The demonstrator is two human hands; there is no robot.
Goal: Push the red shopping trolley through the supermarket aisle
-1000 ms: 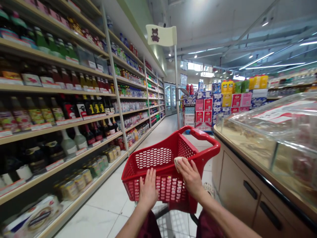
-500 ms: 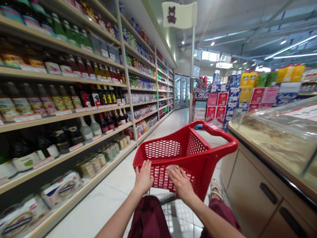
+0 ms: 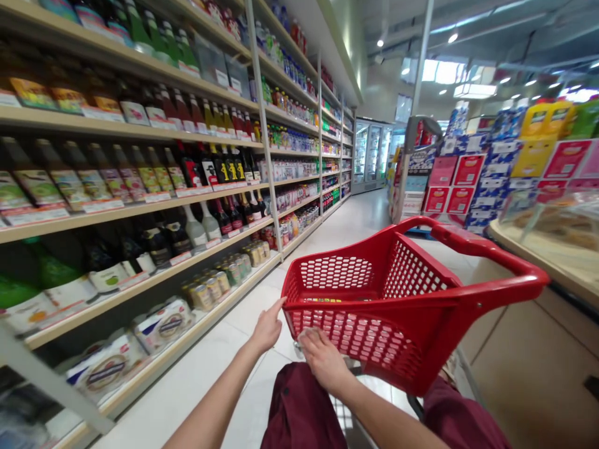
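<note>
Red trolley [image 3: 449, 330]: in the head view, touching both hands, its basket spreading upward and right of them.
Right hand [image 3: 322, 357]: laid flat, holding a pale cloth [image 3: 303, 333] against the basket's side wall.
Left hand [image 3: 267, 329]: forefinger on the rim corner; whether the other fingers grip, I cannot tell.
Change: right hand and cloth have slid from mid-wall, so the cloth now bears on the end below the left hand's corner.
Shelving [image 3: 263, 125], left of the hands: dark bottles [image 3: 233, 165] marked with a yellow "1"; wrapped pack [image 3: 110, 368], oval badge, lettering illegible.
Red cartons [image 3: 461, 165], beyond the hands, rightward: print too small.
</note>
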